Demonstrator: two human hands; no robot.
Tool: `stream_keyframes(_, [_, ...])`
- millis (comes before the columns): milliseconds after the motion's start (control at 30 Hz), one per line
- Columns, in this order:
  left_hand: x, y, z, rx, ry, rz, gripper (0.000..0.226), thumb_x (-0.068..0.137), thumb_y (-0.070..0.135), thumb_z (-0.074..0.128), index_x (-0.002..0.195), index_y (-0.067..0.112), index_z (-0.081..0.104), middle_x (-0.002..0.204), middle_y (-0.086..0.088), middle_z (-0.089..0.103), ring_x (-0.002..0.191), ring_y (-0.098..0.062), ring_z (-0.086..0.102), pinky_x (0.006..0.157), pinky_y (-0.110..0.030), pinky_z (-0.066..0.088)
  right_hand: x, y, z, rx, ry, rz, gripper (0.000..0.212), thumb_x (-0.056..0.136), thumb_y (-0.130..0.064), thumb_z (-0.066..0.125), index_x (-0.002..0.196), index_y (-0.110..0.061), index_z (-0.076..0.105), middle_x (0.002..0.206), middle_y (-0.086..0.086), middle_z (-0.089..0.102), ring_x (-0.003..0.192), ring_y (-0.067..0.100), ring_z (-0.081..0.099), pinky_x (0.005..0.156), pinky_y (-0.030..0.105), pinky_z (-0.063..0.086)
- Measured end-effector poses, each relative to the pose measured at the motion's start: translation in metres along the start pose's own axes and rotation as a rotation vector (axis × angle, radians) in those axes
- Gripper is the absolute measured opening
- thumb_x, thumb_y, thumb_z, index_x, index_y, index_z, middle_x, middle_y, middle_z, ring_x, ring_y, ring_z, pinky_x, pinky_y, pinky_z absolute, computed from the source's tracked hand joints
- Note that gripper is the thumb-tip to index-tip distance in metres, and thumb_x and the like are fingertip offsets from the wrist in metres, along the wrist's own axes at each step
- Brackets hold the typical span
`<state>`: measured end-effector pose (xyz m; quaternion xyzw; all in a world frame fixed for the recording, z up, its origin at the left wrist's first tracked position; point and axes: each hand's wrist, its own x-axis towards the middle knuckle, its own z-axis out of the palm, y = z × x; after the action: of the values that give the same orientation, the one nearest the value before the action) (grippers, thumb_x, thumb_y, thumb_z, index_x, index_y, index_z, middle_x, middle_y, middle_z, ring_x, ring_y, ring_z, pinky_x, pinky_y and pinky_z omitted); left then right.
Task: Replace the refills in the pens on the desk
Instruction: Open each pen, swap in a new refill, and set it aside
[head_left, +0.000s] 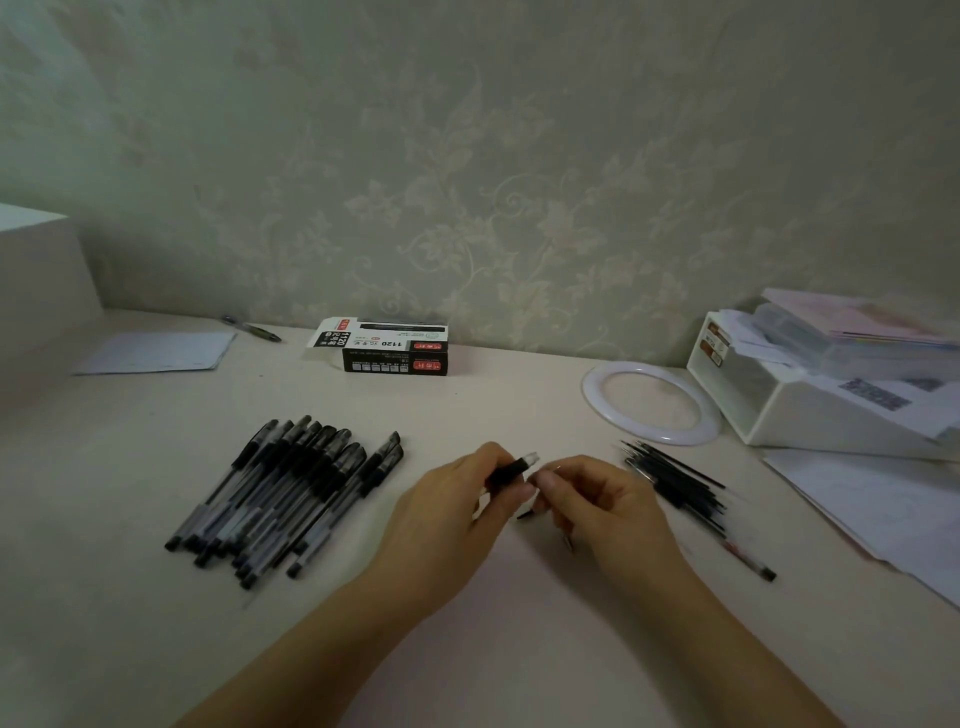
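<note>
left hand (457, 506) grips pen (511, 470) mid-desk | right hand (597, 499) pinches its clear tip end | pen pile (291, 499) left | refills (675, 480) right | pen box (389, 345) far

Dim, flat indoor light with a greenish-grey cast, no glare anywhere. Soft, faint shadows only beneath the hands (524, 493) and along the bench (467, 405) back edge by the wall (519, 182). Slight motion blur at the fingertips, wide-angle bowing and smeared softness toward the far left and right bench corners.
</note>
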<state>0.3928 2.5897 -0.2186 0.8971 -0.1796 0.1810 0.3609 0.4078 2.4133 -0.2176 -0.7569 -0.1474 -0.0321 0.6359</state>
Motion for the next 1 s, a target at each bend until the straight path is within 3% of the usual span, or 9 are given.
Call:
stream_keyframes(200, [-0.003, -0.006, 0.003, 0.053, -0.052, -0.011, 0.017, 0.097, 0.049, 0.042, 0.090, 0.035, 0.048, 0.067, 0.021, 0.052, 0.064, 0.002, 0.049, 0.050, -0.018, 0.028, 0.007, 0.003, -0.016, 0.307, 0.314, 0.110, 0.020, 0.098, -0.019, 0.056, 0.081, -0.018, 0.068, 0.074, 0.005, 0.068, 0.059, 0.011, 0.054, 0.063, 0.026, 0.046])
stream_keyframes(300, [-0.002, -0.007, 0.003, 0.039, -0.056, -0.014, 0.016, 0.097, 0.049, 0.041, 0.090, 0.036, 0.048, 0.069, 0.021, 0.053, 0.064, 0.001, 0.049, 0.051, -0.021, 0.032, 0.008, 0.003, -0.015, 0.356, 0.248, 0.136, 0.012, 0.091, -0.022, 0.065, 0.083, -0.017, 0.072, 0.075, 0.007, 0.069, 0.061, 0.011, 0.057, 0.061, 0.022, 0.050])
stream_keyframes(433, [-0.002, -0.008, 0.005, 0.020, -0.066, 0.000, 0.014, 0.098, 0.047, 0.043, 0.094, 0.035, 0.048, 0.069, 0.017, 0.052, 0.063, -0.003, 0.049, 0.053, -0.026, 0.039, 0.005, 0.004, -0.003, 0.225, 0.065, 0.147, 0.009, 0.086, -0.024, 0.068, 0.087, -0.018, 0.075, 0.077, 0.007, 0.073, 0.065, 0.011, 0.064, 0.062, 0.018, 0.052])
stream_keyframes(600, [-0.002, -0.011, 0.006, 0.005, -0.091, -0.016, 0.021, 0.098, 0.047, 0.041, 0.118, 0.046, 0.048, 0.075, 0.029, 0.053, 0.072, 0.003, 0.052, 0.065, -0.021, 0.044, 0.008, 0.004, -0.012, 0.275, 0.228, 0.147, 0.019, 0.097, -0.016, 0.056, 0.084, -0.012, 0.070, 0.073, 0.008, 0.070, 0.063, 0.012, 0.060, 0.061, 0.021, 0.052])
stream_keyframes(833, [-0.002, -0.014, 0.008, -0.001, -0.102, 0.003, 0.021, 0.100, 0.042, 0.042, 0.120, 0.044, 0.050, 0.080, 0.042, 0.052, 0.073, 0.009, 0.052, 0.062, -0.010, 0.033, 0.008, 0.002, -0.012, 0.404, 0.229, 0.156, 0.018, 0.096, -0.019, 0.055, 0.088, -0.007, 0.066, 0.072, 0.008, 0.068, 0.063, 0.011, 0.059, 0.062, 0.020, 0.054])
stream_keyframes(1000, [-0.001, -0.014, 0.007, -0.013, -0.093, 0.001, 0.022, 0.100, 0.043, 0.042, 0.120, 0.045, 0.050, 0.079, 0.041, 0.053, 0.071, 0.009, 0.052, 0.062, -0.015, 0.035, 0.008, 0.003, -0.012, 0.414, 0.222, 0.160, 0.019, 0.097, -0.019, 0.055, 0.088, -0.007, 0.067, 0.072, 0.008, 0.068, 0.064, 0.013, 0.060, 0.063, 0.021, 0.053])
